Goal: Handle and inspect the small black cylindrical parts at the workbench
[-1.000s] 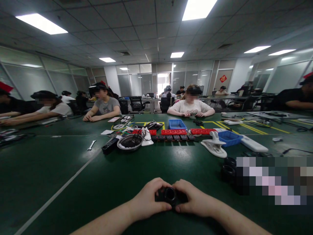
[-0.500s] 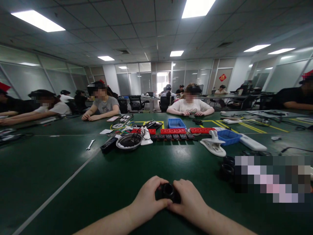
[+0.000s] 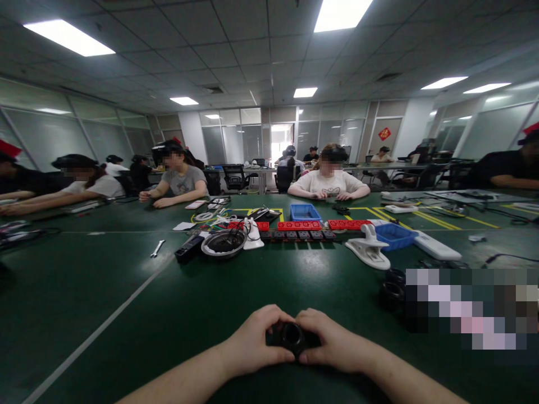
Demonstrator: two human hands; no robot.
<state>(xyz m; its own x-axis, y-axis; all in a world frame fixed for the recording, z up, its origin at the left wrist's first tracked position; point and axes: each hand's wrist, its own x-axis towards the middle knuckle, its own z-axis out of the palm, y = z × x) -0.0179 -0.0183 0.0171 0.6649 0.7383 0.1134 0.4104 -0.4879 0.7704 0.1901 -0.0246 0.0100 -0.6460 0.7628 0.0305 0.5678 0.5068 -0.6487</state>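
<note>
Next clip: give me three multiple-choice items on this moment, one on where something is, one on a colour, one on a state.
1. Where is the small black ring-shaped part?
A. Between the left hand and right hand, low over the table
B. Inside the metal bowl
C. Beside the wrench

2. What colour is the tray in front of the person in the white shirt?
A. Yellow
B. Blue
C. White

3. How do the hands stand?
A. Both flat on the table
B. One lifted away
C. Both closed in a grip on the part

Answers:
1 A, the fingers of both hands enclose it.
2 B, its walls are plainly blue.
3 C, thumbs and fingers wrap it from both sides.
</note>
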